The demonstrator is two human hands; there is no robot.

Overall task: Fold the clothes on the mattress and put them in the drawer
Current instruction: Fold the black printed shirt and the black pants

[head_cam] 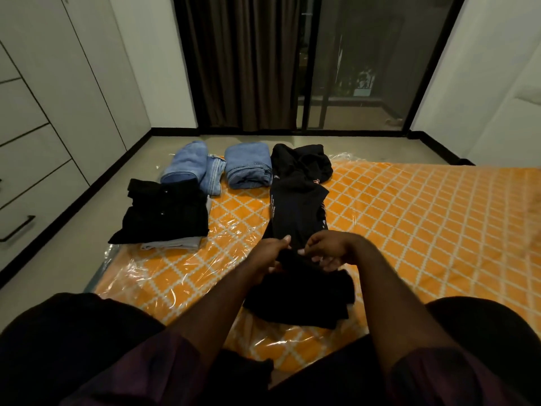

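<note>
Both hands, left hand [270,253] and right hand [328,250], pinch the black cotton garment [298,297] at lower centre; folding in hand, next fold needs flattening.

Two folded blue jeans [187,168] [248,165], one folded black shirt [164,215] on a grey garment [175,244], two loose black garments [298,183] [301,297], one mattress [424,230], two hands [270,253] [329,249]
</note>
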